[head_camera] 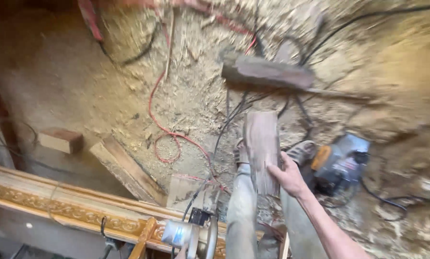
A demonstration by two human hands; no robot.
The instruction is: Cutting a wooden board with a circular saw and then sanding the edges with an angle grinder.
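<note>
Right hand [286, 176] clamped on a short wooden board [262, 151], fingers wrapped round its right edge near the lower end. Board stands roughly upright, grain running lengthwise, held in front of the person's legs [241, 211] and above the feet [301, 151].

Left hand [181, 253] barely in view at the bottom edge, just under a hand-held power saw [192, 235] with a pale housing and a round guard. Only a sliver of the hand shows; cannot tell whether it is closed or apart, or whether it grips the saw.

Floor [80, 72] thick with sawdust and shavings. A red cable [163, 127] snakes across it and loops; several black cables [234, 115] run toward the legs. A larger dark block of wood [265, 74] lies on the sawdust beyond the board, well apart from it. A second power tool [339, 163], grey with an orange part, sits on the floor just right of the feet.

To the left: a small wooden block [60, 140] and a flat plank [128, 170] lying aslant. Along the lower left runs a long carved moulding [66, 206], pale wood with a scrolling ornament band, passing close by the saw.

View is motion-blurred, finer detail unreadable.
</note>
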